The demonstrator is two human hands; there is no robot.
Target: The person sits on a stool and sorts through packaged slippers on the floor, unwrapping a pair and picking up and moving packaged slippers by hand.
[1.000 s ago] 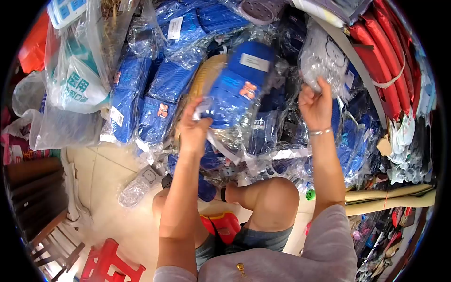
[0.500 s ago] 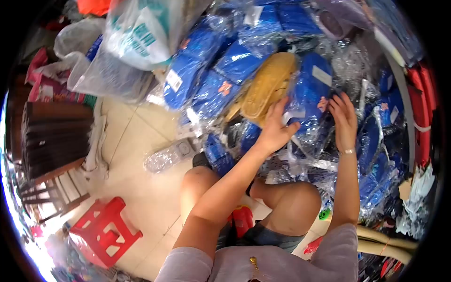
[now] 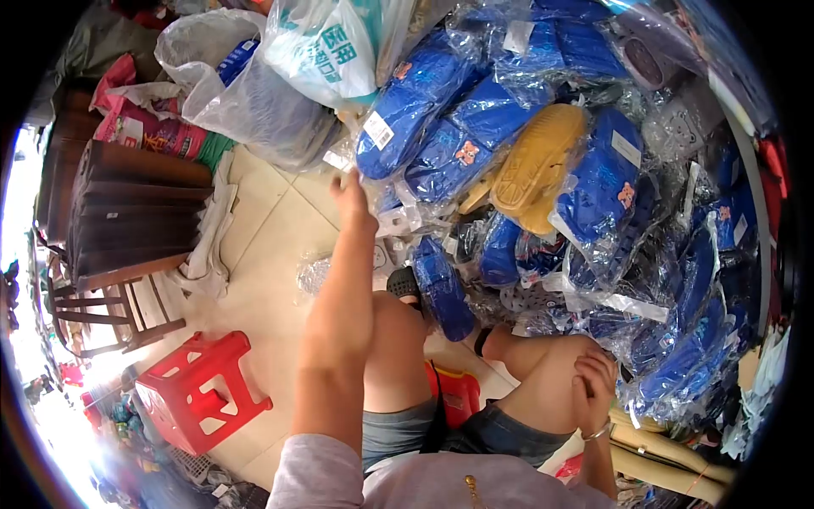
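My left hand (image 3: 352, 202) reaches forward over the tiles with fingers extended. Its fingertips are beside the toe of a blue slipper (image 3: 413, 97) in clear plastic with a white barcode label; I cannot tell if they touch. My right hand (image 3: 596, 383) lies on my right knee, fingers laid along it, holding nothing. Ahead, a tan slipper (image 3: 543, 161) shows its sole. On its right is a wrapped blue slipper (image 3: 600, 182) with an orange bear, and on its left another wrapped blue slipper (image 3: 454, 161). A single blue slipper (image 3: 443, 288) lies near my foot.
More wrapped blue slippers (image 3: 687, 339) are heaped at the right. Clear plastic bags (image 3: 254, 119) and a white-and-teal bag (image 3: 326, 51) stand at the upper left. A red stool (image 3: 203, 390) and dark wooden furniture (image 3: 140, 220) are on the left.
Both hands have left the blue slipper and tan slipper. My left hand has moved left toward the labelled blue slipper; my right has come back onto my knee. The view has shifted.
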